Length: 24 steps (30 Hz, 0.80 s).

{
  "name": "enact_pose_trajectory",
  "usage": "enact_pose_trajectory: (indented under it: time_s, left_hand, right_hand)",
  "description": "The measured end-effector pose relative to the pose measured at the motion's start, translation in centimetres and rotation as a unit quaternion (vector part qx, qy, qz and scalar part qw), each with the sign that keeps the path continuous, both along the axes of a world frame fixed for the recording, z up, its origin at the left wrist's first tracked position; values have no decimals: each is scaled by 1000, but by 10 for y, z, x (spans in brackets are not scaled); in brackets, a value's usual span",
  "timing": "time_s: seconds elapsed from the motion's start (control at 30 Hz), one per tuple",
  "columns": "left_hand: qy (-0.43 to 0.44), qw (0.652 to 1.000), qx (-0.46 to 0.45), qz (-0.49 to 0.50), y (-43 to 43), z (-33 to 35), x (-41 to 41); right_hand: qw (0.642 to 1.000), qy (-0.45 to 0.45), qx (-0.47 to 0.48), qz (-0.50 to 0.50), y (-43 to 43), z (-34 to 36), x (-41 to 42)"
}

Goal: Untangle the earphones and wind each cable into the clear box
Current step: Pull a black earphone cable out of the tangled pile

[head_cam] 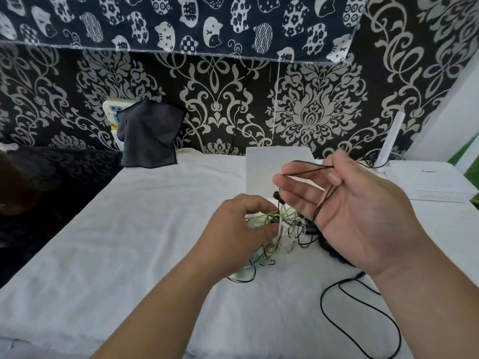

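Thin black earphone cable was looped over the spread-fingered right hand, trailing down into the green-white cable tangle, seemingly pinched by the left hand.

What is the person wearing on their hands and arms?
Nothing that shows. The left hand and right hand are bare: no gloves, rings or watch in view. Both forearms are bare too, with no sleeves reaching into the picture.
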<state>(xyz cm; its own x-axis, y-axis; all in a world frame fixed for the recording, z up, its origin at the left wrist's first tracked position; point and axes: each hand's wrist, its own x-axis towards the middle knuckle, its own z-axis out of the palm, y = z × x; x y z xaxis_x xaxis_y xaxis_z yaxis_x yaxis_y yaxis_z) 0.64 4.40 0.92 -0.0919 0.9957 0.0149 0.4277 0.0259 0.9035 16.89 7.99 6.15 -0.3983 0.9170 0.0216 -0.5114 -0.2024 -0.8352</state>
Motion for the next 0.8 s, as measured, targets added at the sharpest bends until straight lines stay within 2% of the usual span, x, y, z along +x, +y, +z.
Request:
enact_pose_trajectory:
  time_s: [0.07, 0.3, 0.43, 0.53, 0.6, 0.8]
  left_hand:
    - [-16, 1000, 10, 15, 1, 0, -2]
    - [33, 996, 39, 67, 0, 2, -5]
    - [33, 992, 79, 93, -2, 4, -2]
    - [-49, 992, 70, 91, -3, 8, 0]
    - [-78, 991, 51, 91, -3, 8, 0]
    - [-30, 991, 62, 119, -3, 6, 7]
  right_hand:
    - [1000, 6, 3, -12, 2, 1, 2]
    - [996, -29, -5, -90, 13, -9, 11]
    - [985, -121, 55, -107, 19, -22, 15]
    - [966, -214, 120, -74, 19, -28, 14]
    - [960, -245, 134, -27, 17, -32, 11]
    - [927, -331, 173, -21, 4, -39, -3]
